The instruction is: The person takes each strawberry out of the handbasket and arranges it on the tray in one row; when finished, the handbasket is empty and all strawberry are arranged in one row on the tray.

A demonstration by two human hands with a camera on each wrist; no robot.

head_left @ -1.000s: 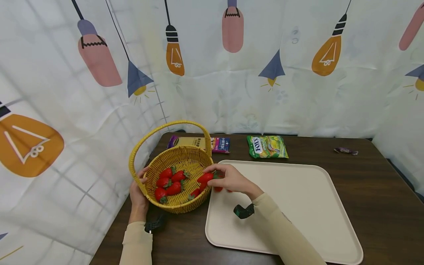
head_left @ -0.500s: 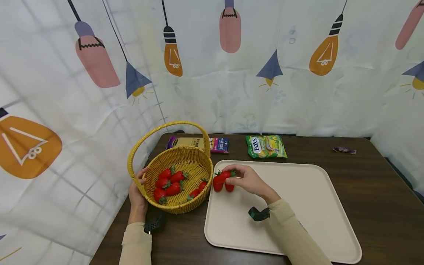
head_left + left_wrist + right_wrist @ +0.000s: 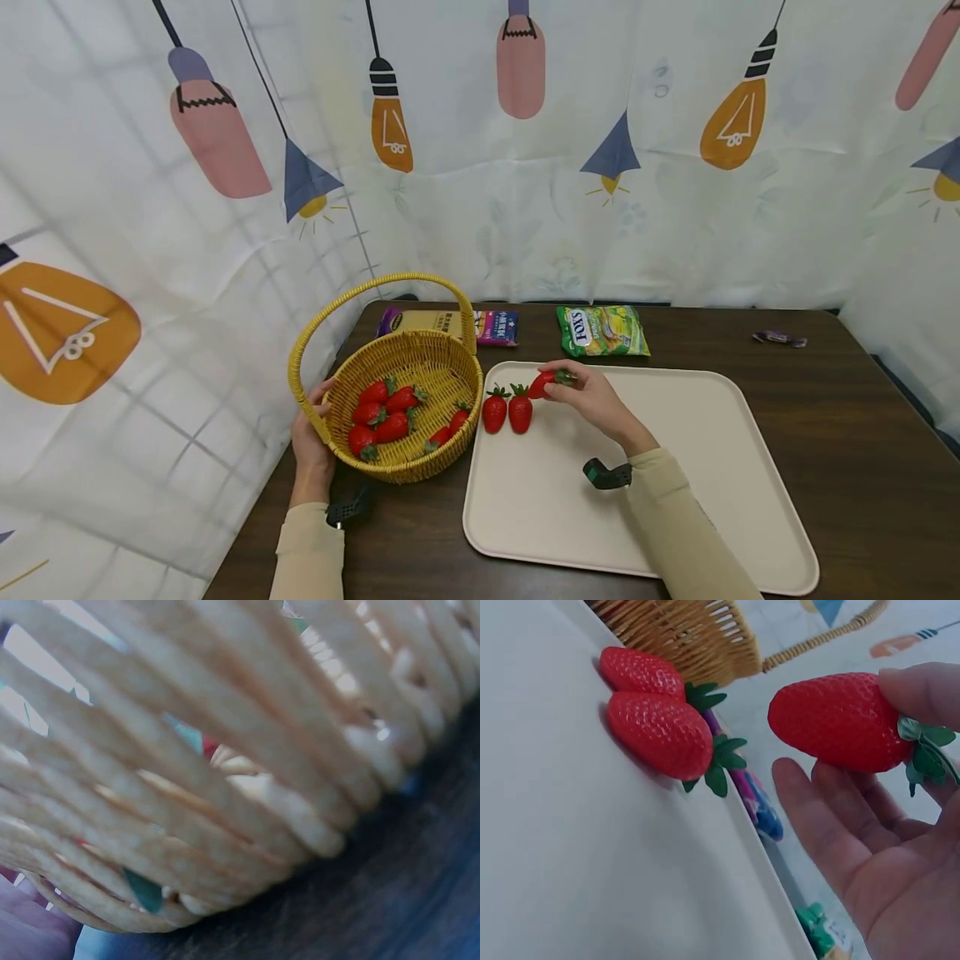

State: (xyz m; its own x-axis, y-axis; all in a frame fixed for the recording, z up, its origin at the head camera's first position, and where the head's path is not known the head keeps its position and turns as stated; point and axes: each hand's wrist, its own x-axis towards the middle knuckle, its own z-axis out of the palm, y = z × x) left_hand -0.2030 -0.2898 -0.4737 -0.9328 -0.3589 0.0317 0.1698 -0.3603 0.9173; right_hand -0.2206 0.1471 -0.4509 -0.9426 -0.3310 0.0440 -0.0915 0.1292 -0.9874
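Note:
My right hand (image 3: 588,396) pinches a red strawberry (image 3: 545,384) by its leafy end, above the cream tray (image 3: 630,517). The same strawberry (image 3: 836,720) fills much of the right wrist view, with the thumb on one side and fingers beneath. Two strawberries lie side by side on the tray, the nearer-to-hand one (image 3: 521,410) beside the left one (image 3: 494,411). At the left, my left hand (image 3: 311,442) holds the yellow wicker basket (image 3: 442,367) by its side near the handle's foot. Several strawberries (image 3: 393,427) lie inside. Only woven wall (image 3: 225,772) and part of that hand show in the left wrist view.
A green candy bag (image 3: 603,331) lies behind the tray. Purple-and-gold snack packs (image 3: 497,327) lie partly behind the basket. One small wrapped candy (image 3: 780,339) sits at the far right of the dark table (image 3: 862,467). A patterned curtain hangs behind.
My right hand has carried a strawberry out of the basket and rightward over the tray, past the two strawberries there, which are now uncovered. The left hand and basket have stayed put.

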